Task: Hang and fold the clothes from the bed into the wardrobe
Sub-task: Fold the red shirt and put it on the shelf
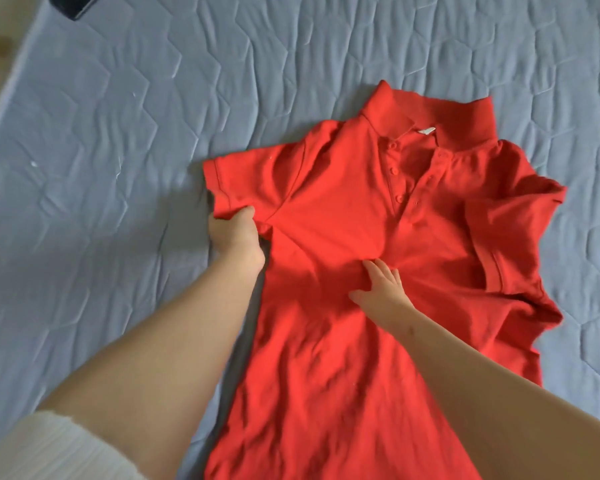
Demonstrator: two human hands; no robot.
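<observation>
Polo sleeve (222,188) in L fingers (245,214)

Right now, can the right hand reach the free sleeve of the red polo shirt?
Probably yes: the right hand rests flat on the polo shirt, holding nothing, and the free sleeve lies uncovered just beside it.

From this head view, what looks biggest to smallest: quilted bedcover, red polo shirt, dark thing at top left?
1. quilted bedcover
2. red polo shirt
3. dark thing, partly cut off by the frame edge
</observation>
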